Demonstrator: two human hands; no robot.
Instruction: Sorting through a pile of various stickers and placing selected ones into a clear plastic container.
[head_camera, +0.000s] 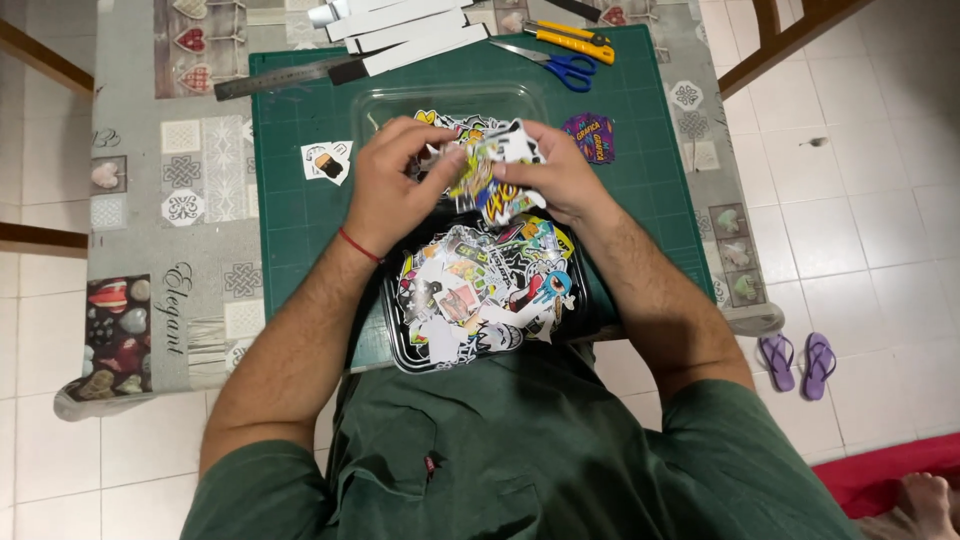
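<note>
Both hands meet over the middle of the green cutting mat: left hand and right hand, fingers curled shut, together pinch a small stack of die-cut stickers held just above the mat. Left wrist carries a red thread bracelet. Near the body, a black tray heaped with loose stickers overhangs the near table edge. Beyond the hands, a clear plastic tray lies on the mat, partly hidden by them. Single items on the mat: a white sticker with a dark figure to the left, a purple hexagonal sticker to the right; bare mat lies around each. Far edge: a steel ruler at an angle, white paper strips, blue-handled scissors, a yellow utility knife. Mat rests on a table under a grey patterned cloth with hearts and knot motifs, its margins open left and right. Room: pale tiled floor; purple flip-flops to the right, well apart from the table; wooden chair parts at the far corners.
</note>
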